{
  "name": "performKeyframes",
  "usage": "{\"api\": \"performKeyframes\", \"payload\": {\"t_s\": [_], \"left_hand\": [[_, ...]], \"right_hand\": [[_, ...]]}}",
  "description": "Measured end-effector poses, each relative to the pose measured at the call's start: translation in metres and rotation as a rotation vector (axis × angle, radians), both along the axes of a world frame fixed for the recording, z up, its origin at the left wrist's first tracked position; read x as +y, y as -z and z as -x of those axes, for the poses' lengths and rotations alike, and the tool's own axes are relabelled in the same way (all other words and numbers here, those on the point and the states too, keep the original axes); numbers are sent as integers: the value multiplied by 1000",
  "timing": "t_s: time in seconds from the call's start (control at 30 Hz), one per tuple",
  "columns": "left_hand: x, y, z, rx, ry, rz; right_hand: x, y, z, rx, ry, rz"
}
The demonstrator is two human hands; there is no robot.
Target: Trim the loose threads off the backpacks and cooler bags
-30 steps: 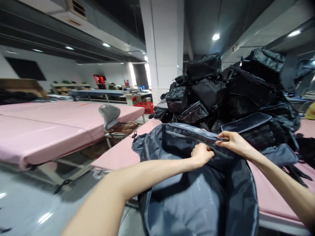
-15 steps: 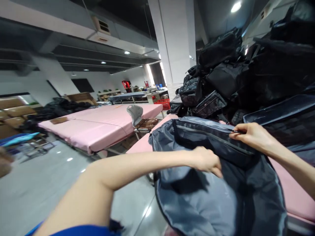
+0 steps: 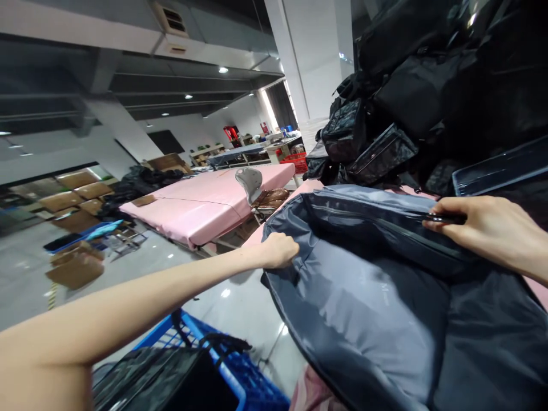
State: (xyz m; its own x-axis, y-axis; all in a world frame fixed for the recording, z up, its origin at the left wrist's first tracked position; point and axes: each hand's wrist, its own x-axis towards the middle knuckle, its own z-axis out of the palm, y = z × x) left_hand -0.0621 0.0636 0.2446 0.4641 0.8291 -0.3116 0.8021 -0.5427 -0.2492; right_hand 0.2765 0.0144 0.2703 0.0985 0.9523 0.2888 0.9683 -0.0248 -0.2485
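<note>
An unzipped bag (image 3: 368, 297) with a dark, shiny grey lining lies wide open before me, its inside facing up. My left hand (image 3: 280, 250) is closed at its left edge, the fingers pressed on the lining fabric there. At the far rim, to the right, my right hand (image 3: 483, 228) is closed around a small black tool (image 3: 447, 218), mostly covered by the fingers. That hand is beside the zipped strip (image 3: 385, 228) along the bag's inner wall. The tool's exact kind is not clear.
Black bags (image 3: 428, 97) are heaped at the right and back. Below left stands a blue plastic basket (image 3: 240, 365) with a dark bag in it. Beyond are a pink-covered table (image 3: 197, 200), a grey chair (image 3: 250, 185) and cardboard boxes (image 3: 77, 265).
My left hand has moved left from above the bag's inside to its left edge. My right hand appears closer, still with the black tool. The view has shifted, showing the blue basket.
</note>
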Motion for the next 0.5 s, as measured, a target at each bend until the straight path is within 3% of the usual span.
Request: {"api": "performKeyframes", "payload": {"t_s": [0.07,0.13,0.3,0.37,0.5], "left_hand": [[0,-8,-4,28,20,-11],[6,-14,-7,-91,65,-80],[57,-24,-13,-586,126,-570],[83,-28,-12,-727,50,-471],[112,-32,2,-1066,-75,137]], "right_hand": [[-1,1,-4,16,-8,-16],[0,0,-6,62,-41,-11],[3,1,-6,123,-63,0],[0,4,-8,121,-89,-5],[-1,3,-18,-82,51,-65]]}}
